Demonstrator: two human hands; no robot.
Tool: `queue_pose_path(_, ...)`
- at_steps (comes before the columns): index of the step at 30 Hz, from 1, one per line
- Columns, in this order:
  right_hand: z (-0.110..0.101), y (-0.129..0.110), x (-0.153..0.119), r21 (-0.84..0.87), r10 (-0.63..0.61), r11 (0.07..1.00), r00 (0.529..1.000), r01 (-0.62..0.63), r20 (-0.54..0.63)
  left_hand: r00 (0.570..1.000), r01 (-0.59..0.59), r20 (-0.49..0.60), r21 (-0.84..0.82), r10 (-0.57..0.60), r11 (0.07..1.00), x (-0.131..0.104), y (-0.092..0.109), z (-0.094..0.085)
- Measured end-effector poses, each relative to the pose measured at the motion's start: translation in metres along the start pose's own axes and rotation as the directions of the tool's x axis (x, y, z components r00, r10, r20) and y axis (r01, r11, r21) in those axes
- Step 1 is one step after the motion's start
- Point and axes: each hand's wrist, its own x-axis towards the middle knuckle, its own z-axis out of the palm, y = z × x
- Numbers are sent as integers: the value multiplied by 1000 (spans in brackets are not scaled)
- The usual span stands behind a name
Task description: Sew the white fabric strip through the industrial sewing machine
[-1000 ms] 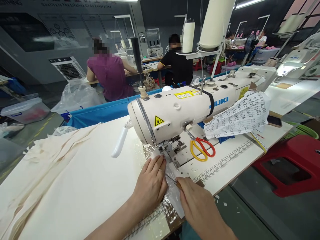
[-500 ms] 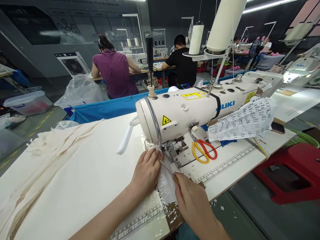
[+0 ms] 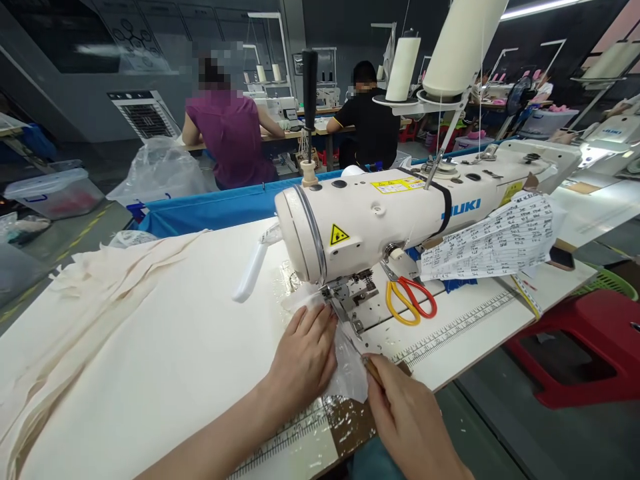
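Observation:
My left hand point(image 3: 306, 353) lies with fingers stretched over a thin white piece of fabric point(image 3: 349, 375), its fingertips close to the presser foot of the sewing machine point(image 3: 360, 220). Part of that fabric shows beyond the fingertips, on the far side of the foot. Wrapped round the wooden handle of an awl point(image 3: 373, 371), my right hand point(image 3: 413, 417) is closed. The awl's thin metal shaft points toward the foot, over the fabric; its tip is hard to make out. Scissors point(image 3: 404, 301) with yellow and red handles lie to the right of the needle area.
Cream fabric strips point(image 3: 95, 300) are piled on the left of the white table point(image 3: 165, 347). A handwritten paper point(image 3: 495, 240) leans against the machine. Thread cones point(image 3: 463, 50) stand above it. A red stool point(image 3: 590, 347) is at right. Two people sit beyond the blue cloth trough point(image 3: 210, 210).
The fabric has shifted forward under the foot, and more shows on the far side. My right hand with the awl has come slightly back and right. The view has tilted a little.

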Motion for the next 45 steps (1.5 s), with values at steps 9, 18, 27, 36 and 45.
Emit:
queue_pose_path(9, -10, 23, -5, 275, 176, 944, 983, -182, 44, 1000, 16, 18, 6, -16, 1000, -2, 6, -2)
queue_pose_path(18, -8, 25, -8, 289, 204, 936, 979, -199, 13, 998, -25, 55, 51, 22, 998, -6, 9, -1)
queue_pose_path(27, -7, 26, -7, 307, 217, 927, 976, -217, 35, 996, -22, 84, 63, 17, 998, -5, 10, -3)
queue_pose_path(36, -7, 28, -9, 344, 228, 909, 972, -236, 64, 997, -18, 74, 34, 15, 999, -5, 11, -4)
queue_pose_path(45, -10, 29, -12, 452, 325, 817, 933, -359, 154, 995, -6, 95, 26, 4, 1000, -5, 11, -5)
